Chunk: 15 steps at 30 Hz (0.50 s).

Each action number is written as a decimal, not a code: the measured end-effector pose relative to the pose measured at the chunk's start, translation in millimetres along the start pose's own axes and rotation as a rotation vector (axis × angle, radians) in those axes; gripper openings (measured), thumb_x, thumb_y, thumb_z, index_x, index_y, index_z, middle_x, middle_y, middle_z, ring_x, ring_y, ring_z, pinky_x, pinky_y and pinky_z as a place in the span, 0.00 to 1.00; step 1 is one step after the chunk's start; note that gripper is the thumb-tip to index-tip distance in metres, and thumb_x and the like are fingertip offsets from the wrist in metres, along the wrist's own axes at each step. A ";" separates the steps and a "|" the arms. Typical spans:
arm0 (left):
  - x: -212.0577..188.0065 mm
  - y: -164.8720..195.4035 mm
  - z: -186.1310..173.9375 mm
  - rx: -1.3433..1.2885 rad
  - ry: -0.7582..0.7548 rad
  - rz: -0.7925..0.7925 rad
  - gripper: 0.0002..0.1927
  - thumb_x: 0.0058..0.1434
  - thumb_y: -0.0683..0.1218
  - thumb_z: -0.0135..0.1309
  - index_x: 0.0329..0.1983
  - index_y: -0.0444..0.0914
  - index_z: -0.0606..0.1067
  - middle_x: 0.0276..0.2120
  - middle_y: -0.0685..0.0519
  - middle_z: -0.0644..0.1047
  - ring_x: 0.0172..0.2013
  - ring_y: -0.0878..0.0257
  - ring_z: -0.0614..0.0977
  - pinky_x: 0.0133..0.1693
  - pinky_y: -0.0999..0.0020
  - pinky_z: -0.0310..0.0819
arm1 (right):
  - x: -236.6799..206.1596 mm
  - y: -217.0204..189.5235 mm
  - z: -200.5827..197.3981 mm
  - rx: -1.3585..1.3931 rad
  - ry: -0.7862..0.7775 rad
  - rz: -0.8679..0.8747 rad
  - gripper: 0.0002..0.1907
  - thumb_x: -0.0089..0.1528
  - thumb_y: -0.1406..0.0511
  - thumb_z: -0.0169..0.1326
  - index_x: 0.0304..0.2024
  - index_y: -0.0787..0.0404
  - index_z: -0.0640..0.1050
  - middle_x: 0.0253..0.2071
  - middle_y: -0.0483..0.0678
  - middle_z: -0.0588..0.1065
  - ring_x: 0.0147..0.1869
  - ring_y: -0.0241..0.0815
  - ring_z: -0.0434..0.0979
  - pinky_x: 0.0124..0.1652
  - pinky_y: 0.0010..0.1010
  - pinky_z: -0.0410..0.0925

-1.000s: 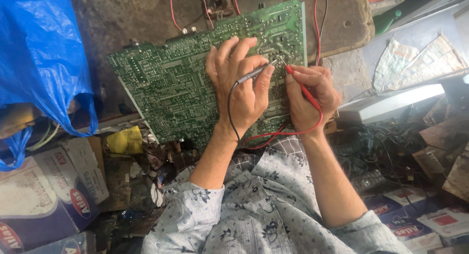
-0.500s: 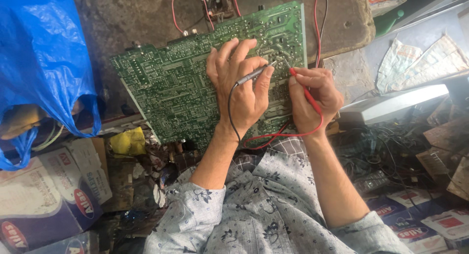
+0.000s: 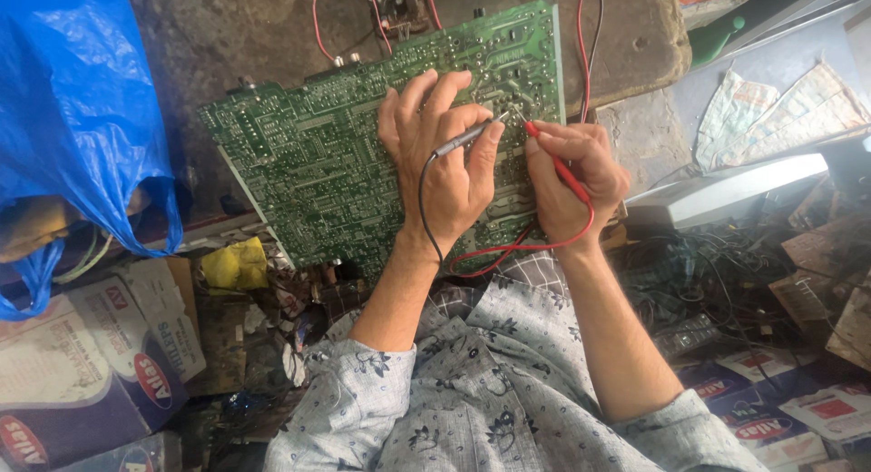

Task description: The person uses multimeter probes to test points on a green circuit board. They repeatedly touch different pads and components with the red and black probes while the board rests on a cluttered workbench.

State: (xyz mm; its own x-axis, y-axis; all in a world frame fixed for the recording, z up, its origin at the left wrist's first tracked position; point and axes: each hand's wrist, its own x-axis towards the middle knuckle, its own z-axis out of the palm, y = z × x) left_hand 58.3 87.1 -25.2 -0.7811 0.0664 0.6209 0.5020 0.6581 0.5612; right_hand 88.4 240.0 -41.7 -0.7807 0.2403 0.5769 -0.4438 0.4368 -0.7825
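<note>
Cluttered workbench [image 3: 272,36], little free room. Green circuit board [image 3: 336,154] lies tilted at centre, solder side up. Left hand [image 3: 445,163] rests spread on it, fingers pinching black probe [image 3: 467,136]; right hand [image 3: 572,177] grips red probe [image 3: 553,159], tips nearly meeting near the board's right edge. Blue plastic bag [image 3: 73,118] crowds the left, cardboard boxes [image 3: 91,363] below it.

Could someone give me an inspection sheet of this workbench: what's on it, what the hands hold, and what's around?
Surface: dark worn bench top.
Job's things: green circuit board, solder side up; black probe; red probe.
Clutter: yellow rag, cardboard boxes.
Grippers: left hand holds black probe; right hand holds red probe; both tips on board.
Cables: red lead, black lead.
Surroundings: blue plastic bag, tangled wires.
</note>
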 end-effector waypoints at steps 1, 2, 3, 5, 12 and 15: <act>0.0 0.2 0.1 -0.004 0.001 0.001 0.09 0.71 0.51 0.57 0.46 0.41 0.76 0.60 0.52 0.73 0.67 0.50 0.66 0.72 0.41 0.45 | 0.5 0.0 0.2 0.008 -0.003 -0.009 0.07 0.65 0.78 0.63 0.40 0.65 0.79 0.45 0.52 0.82 0.48 0.40 0.78 0.49 0.28 0.72; -0.5 0.6 0.0 0.000 0.000 -0.002 0.09 0.70 0.51 0.57 0.45 0.41 0.76 0.60 0.52 0.73 0.67 0.50 0.67 0.72 0.41 0.45 | 0.5 -0.4 0.5 0.013 0.003 0.005 0.06 0.64 0.78 0.63 0.39 0.65 0.79 0.45 0.52 0.82 0.48 0.39 0.78 0.48 0.28 0.72; -0.6 0.8 0.2 0.005 0.001 -0.001 0.09 0.70 0.51 0.57 0.45 0.41 0.76 0.60 0.52 0.73 0.67 0.50 0.67 0.72 0.41 0.45 | 0.7 -0.8 0.5 0.018 0.012 0.017 0.06 0.64 0.78 0.63 0.38 0.65 0.79 0.44 0.51 0.82 0.47 0.39 0.79 0.48 0.27 0.72; 1.5 -1.0 0.2 0.008 0.007 0.007 0.09 0.70 0.51 0.57 0.45 0.41 0.76 0.60 0.52 0.74 0.67 0.50 0.67 0.72 0.41 0.45 | 2.2 -0.8 1.9 0.023 0.026 0.026 0.06 0.63 0.78 0.63 0.38 0.65 0.79 0.44 0.52 0.82 0.46 0.38 0.79 0.47 0.27 0.72; 2.4 -0.7 1.4 0.017 0.015 0.019 0.09 0.70 0.51 0.57 0.45 0.41 0.76 0.59 0.52 0.74 0.67 0.49 0.67 0.71 0.40 0.46 | 1.6 -0.9 0.3 0.034 0.002 0.042 0.06 0.64 0.79 0.62 0.39 0.67 0.79 0.44 0.53 0.82 0.48 0.39 0.79 0.48 0.27 0.72; 0.2 0.5 -0.6 0.011 0.012 0.006 0.09 0.70 0.51 0.57 0.45 0.42 0.76 0.59 0.52 0.74 0.67 0.50 0.67 0.72 0.41 0.47 | -0.7 1.4 -2.2 0.095 -0.017 0.059 0.06 0.63 0.79 0.61 0.39 0.68 0.78 0.44 0.54 0.81 0.48 0.39 0.80 0.48 0.27 0.72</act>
State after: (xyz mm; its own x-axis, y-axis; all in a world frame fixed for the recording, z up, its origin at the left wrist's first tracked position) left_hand 58.6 87.0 -24.4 -0.7737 0.0617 0.6305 0.5026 0.6658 0.5515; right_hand 89.3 242.4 -42.7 -0.8140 0.2478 0.5253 -0.4354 0.3381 -0.8343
